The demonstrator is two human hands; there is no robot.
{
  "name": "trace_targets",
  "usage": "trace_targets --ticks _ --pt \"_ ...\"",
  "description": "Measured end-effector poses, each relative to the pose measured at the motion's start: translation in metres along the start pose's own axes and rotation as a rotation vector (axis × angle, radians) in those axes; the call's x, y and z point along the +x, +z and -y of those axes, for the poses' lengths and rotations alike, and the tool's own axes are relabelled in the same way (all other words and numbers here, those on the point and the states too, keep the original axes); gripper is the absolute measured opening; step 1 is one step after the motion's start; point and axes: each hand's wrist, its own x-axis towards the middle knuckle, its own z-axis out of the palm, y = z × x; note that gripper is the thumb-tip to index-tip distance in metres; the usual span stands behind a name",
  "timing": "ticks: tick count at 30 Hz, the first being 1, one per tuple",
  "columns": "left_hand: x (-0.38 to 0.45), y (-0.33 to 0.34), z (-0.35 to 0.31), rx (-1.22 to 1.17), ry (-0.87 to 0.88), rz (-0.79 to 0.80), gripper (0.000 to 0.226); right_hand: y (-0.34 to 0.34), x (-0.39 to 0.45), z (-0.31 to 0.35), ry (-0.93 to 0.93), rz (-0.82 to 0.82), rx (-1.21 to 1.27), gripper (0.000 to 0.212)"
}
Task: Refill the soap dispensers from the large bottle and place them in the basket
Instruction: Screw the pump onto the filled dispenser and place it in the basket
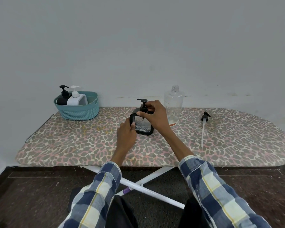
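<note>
1. Head view, nearest first: two checked sleeves reach forward over the leopard-print ironing board, both hands meeting on one dispenser near the middle of the board.
2. The left hand grasps the lower left edge of the black-framed dispenser, thumb on the frame, steadying it upright on the board.
3. The right hand is curled over the dispenser's top, fingers closed around the collar just under the black pump head; I judge it is screwing the pump back on. The turning axis runs straight up through the pump, directly beneath this hand.
4. A little clear liquid shows at the bottom of the dispenser's glass body; how full it is I cannot tell.
5. Well to the right of the right hand lies a loose pump with its long dip tube, pointing toward the person.
6. Just behind the right hand stands the large clear bottle, uncapped and nearly empty.
7. Far to the left and beyond the left hand sits the teal basket, holding a black dispenser and a white dispenser side by side. The left hand is nearer it for the carry.
</note>
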Motion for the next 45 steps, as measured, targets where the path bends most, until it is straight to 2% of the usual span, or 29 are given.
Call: trace_targets --ticks 6,14,19,21,24,27,30,34,38,45 --pt "0.001 -0.001 -0.002 0.019 -0.009 0.006 0.029 -0.004 0.002 0.002 0.093 0.010 0.037 0.049" --pt "0.001 0.000 -0.001 0.002 -0.008 -0.003 0.030 -0.008 0.004 0.004 0.041 0.074 0.038 0.019" --pt "0.001 0.001 0.000 -0.007 -0.010 -0.004 0.028 0.000 0.002 0.012 0.109 -0.045 -0.034 0.048" --pt "0.002 0.002 0.001 -0.006 -0.007 -0.009 0.027 0.003 0.001 0.014 0.088 -0.059 -0.048 0.047" --pt "0.003 0.002 0.002 -0.010 -0.007 -0.011 0.027 0.001 0.001 0.012 0.040 0.008 -0.029 0.028" --pt "0.002 0.002 0.001 -0.018 0.007 -0.011 0.027 -0.005 -0.001 0.010 0.031 0.082 -0.029 0.025" --pt "0.001 0.002 0.003 -0.034 0.009 -0.010 0.027 -0.005 -0.001 0.007 0.070 0.057 -0.013 0.022" --pt "0.002 0.003 0.004 -0.010 0.003 -0.012 0.029 -0.001 0.001 0.010 0.099 0.013 -0.029 0.033" --pt "0.002 0.003 0.004 -0.030 0.003 -0.004 0.026 -0.003 -0.001 0.010 0.071 0.060 -0.028 0.023" --pt "0.001 0.003 0.003 -0.025 -0.006 -0.001 0.025 -0.003 0.003 0.010 0.145 0.036 0.000 0.033"
